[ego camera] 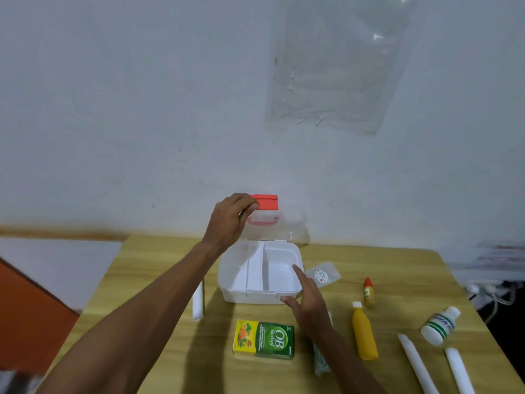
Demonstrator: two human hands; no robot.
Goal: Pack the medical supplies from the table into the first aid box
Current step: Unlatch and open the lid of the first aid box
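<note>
A white first aid box point(287, 296) stands open at the table's middle, with a divider and nothing visible inside. Its clear lid point(279, 223) with a red latch stands upright, and my left hand point(228, 220) grips the lid's top edge. My right hand point(308, 302) rests on the box's front right corner, fingers spread. In front lies a green and yellow medicine carton point(264, 339). To the right lie a yellow bottle point(364, 331), a small red-capped tube point(368, 291), a white bottle point(440, 325), two white rolls point(417, 365) and a clear sachet point(324, 274).
The wooden table point(159, 268) butts against a white wall. A white strip point(198, 304) lies left of the box. A greyish packet point(321, 362) lies partly under my right forearm. Cables and a plug strip point(488, 291) sit beyond the table's right edge.
</note>
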